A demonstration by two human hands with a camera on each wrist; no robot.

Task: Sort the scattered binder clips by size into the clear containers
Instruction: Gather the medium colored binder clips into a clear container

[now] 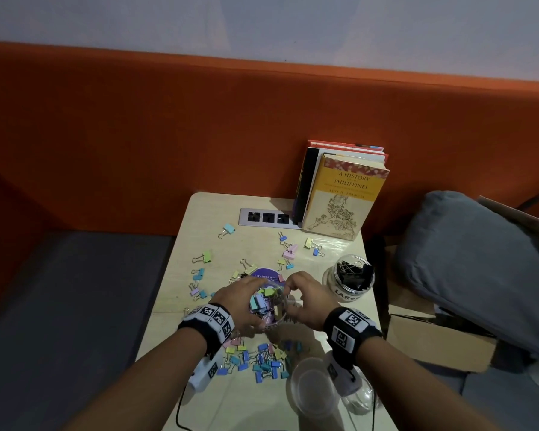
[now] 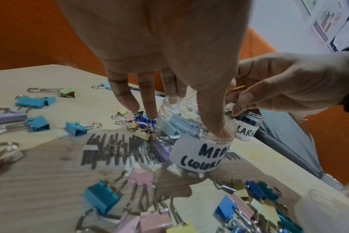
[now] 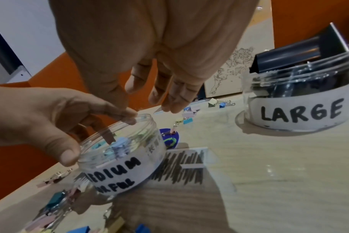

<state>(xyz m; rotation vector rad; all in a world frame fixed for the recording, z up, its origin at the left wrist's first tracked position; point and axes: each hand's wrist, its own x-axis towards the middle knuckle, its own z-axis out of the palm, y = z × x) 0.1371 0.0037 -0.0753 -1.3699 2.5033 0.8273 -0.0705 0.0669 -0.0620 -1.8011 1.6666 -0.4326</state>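
Observation:
A clear jar labelled MEDIUM (image 1: pixel 266 306) (image 2: pixel 197 151) (image 3: pixel 119 165) stands mid-table with pastel binder clips inside. My left hand (image 1: pixel 243 300) (image 2: pixel 195 115) grips its rim, thumb on the near side and fingers on the far side. My right hand (image 1: pixel 293 293) (image 3: pixel 145 100) hovers over the jar's right rim with relaxed fingers that hold nothing. Right of it the LARGE jar (image 1: pixel 352 275) (image 3: pixel 297 100) is full of black clips. Several coloured clips lie piled near the front edge (image 1: pixel 259 359), more at the left (image 1: pixel 199 275) and at the back (image 1: pixel 293 250).
An empty clear container (image 1: pixel 311 387) stands at the front right corner under my right wrist. Books (image 1: pixel 343 194) lean on the orange wall behind a power socket strip (image 1: pixel 268 217). A grey cushion (image 1: pixel 473 259) and a cardboard box (image 1: pixel 433 337) lie right of the table.

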